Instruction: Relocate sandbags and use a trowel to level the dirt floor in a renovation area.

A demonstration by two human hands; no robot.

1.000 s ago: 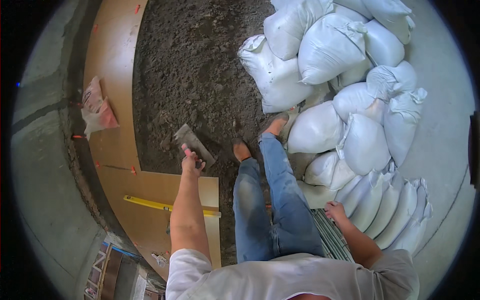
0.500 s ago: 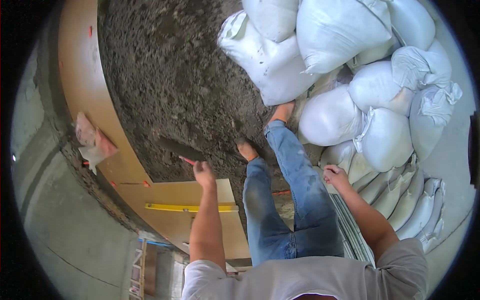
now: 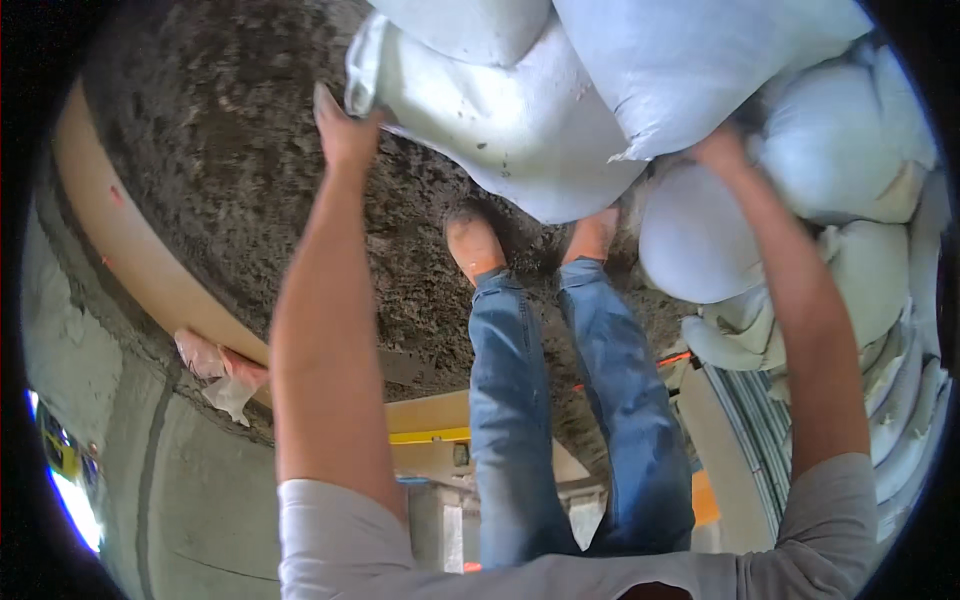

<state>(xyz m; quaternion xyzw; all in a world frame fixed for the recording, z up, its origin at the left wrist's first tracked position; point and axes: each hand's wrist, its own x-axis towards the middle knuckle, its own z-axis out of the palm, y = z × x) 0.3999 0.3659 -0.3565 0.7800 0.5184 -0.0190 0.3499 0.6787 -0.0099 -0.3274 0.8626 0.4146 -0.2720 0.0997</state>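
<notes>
A large white filled sack lies on the dark, rough wet mortar, just ahead of my bare feet. My left hand is at its left end, fingers apart, close against the sack's folded corner. Farther right, my right hand reaches in at the lower edge of another bulging sack. That hand's fingers are hidden behind the sack, so its grip does not show. Beneath my right wrist sits a rounder white sack.
More filled sacks crowd the right side. Near my right elbow lie grey metal lengths. A tan board borders the mortar at left, with a crumpled plastic bag on it. A yellow level lies behind my feet.
I have bent forward, and both hands have moved up and ahead to the sacks. The red-handled tool seen in my left hand is no longer there. My feet now stand side by side.
</notes>
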